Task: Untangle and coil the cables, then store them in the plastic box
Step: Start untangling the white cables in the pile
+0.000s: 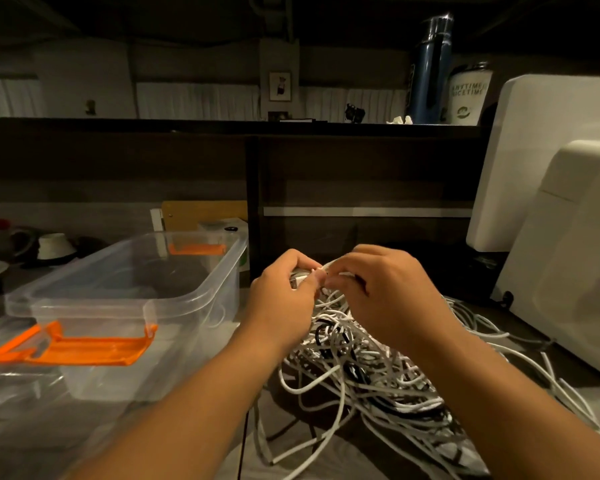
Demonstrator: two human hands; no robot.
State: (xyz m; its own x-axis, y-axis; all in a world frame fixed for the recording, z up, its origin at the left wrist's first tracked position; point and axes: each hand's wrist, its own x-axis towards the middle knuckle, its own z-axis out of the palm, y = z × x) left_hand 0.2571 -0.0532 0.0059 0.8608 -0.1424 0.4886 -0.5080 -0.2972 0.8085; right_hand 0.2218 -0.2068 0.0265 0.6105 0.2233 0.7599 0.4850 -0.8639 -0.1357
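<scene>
- the cables (361,368) lie as one loose heap, mostly white with a few black strands (329,332) woven through, at 5 o'clock of the view, just right of the box (84,299).
- we judge the main risk is a hard pull: the white end (317,271) we hold runs down into the heap, and tugging it up with loops crossed would cinch a knot.
- strands trail out toward 3 o'clock, up to the white unit (568,271); they could snag at its foot or drag the heap along.
- the black strands may come up with the white one and get coiled in.
- left hand (284,289) and right hand (381,289) meet above the heap's 12 o'clock edge, knuckles up, fingers curled, both pinching that end between thumb and fingertips; the exact grip is blurred.
- the box stands open at 9 o'clock of the heap, no coil in it that we can see, its orange latch (73,348) toward us.
</scene>
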